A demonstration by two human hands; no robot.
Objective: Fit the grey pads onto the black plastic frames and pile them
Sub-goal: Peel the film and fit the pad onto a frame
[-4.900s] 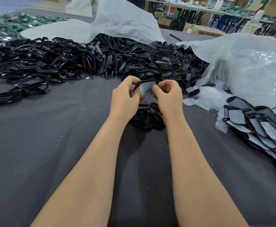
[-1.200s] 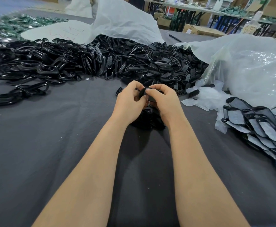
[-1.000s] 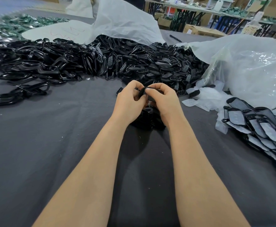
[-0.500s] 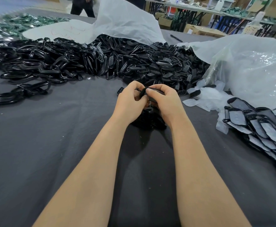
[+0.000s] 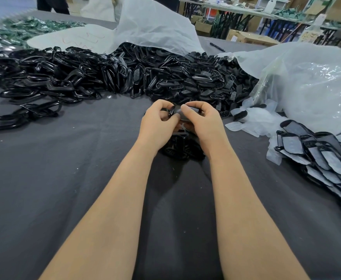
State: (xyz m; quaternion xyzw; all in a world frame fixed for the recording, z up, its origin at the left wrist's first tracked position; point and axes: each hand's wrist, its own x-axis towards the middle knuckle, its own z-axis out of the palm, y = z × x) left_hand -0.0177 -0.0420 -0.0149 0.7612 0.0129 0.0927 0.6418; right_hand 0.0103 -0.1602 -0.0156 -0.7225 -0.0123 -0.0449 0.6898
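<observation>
Hands: your left hand [image 5: 157, 126] and right hand [image 5: 203, 123] both pinch one black frame [image 5: 177, 114], fingers curled | finished pile [image 5: 319, 158] at your right

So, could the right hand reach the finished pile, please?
Probably yes: only cloth and white scraps lie between the right hand and the finished pile, though its fingers grip a frame.

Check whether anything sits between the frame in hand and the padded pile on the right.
Nothing blocking shows. The left hand and right hand grip the black frame; between it and the padded pile lie only grey cloth and flat white scraps.
</observation>
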